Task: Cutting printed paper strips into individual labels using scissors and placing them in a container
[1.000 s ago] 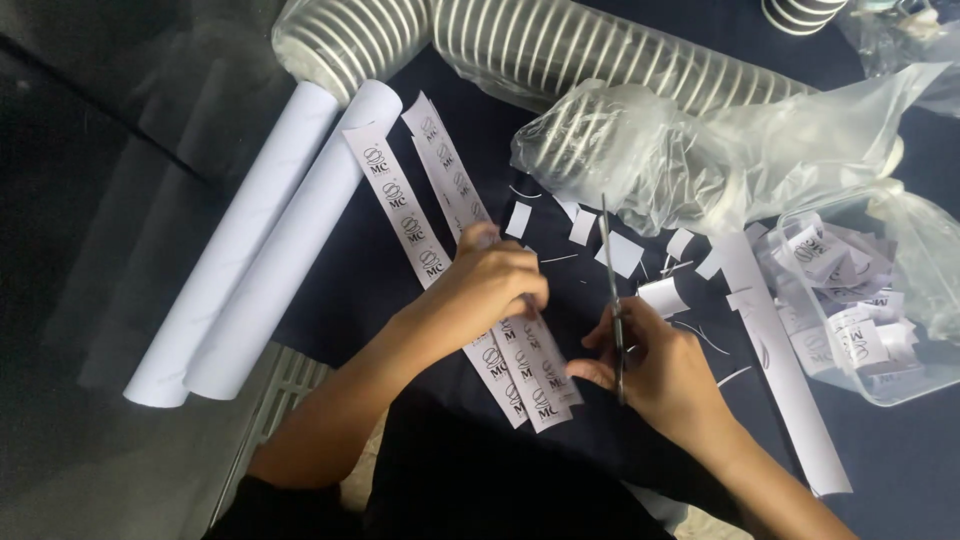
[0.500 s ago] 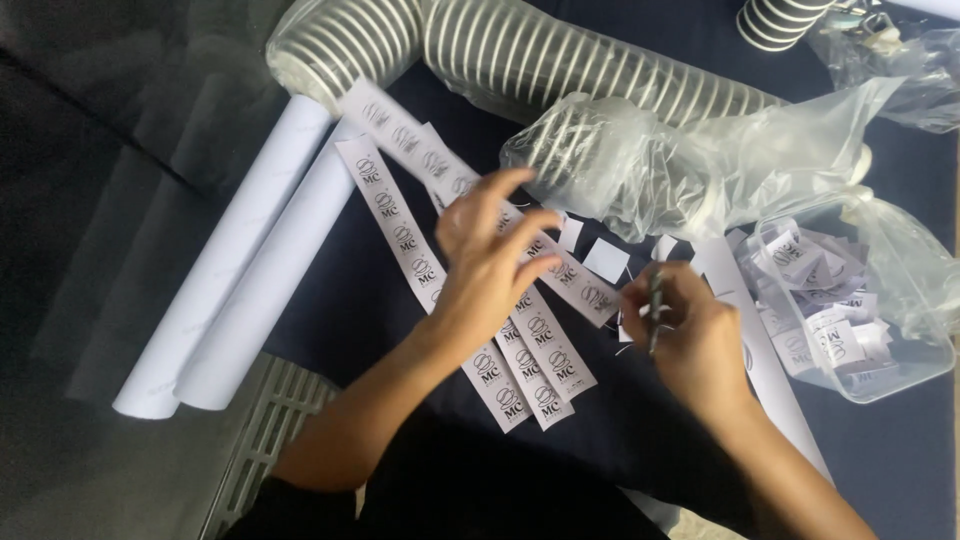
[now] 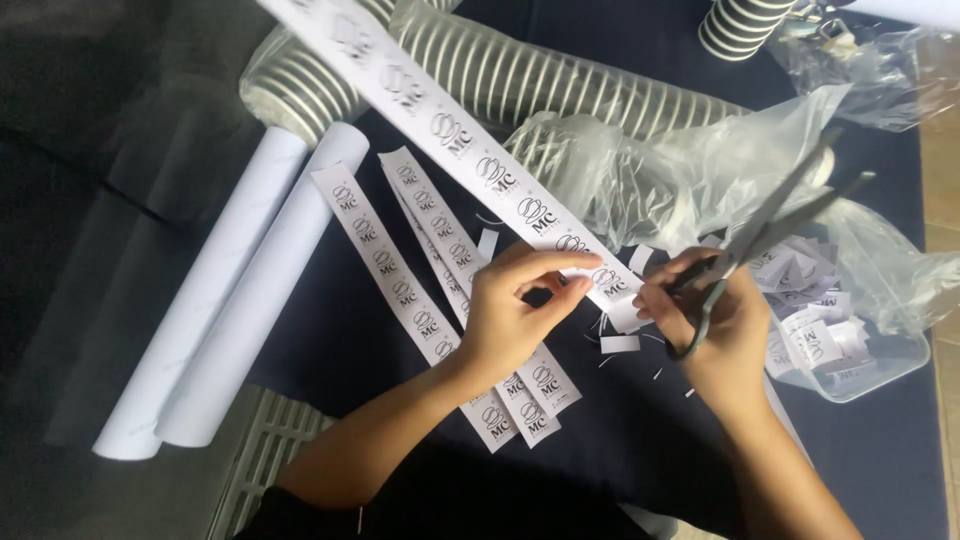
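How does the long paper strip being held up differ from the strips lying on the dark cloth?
The held strip is lifted off the surface, pinched by the left hand and right hand; the lying strips rest flat on the dark cloth. The held strip runs longer, out past the top of the picture; the lying strips are shorter and lie side by side. All are white with a repeated dark printed mark.

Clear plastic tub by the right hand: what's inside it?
The clear plastic tub holds a heap of small cut paper labels with dark print. Crumpled clear plastic wrap drapes over its far side, hiding whatever lies there.
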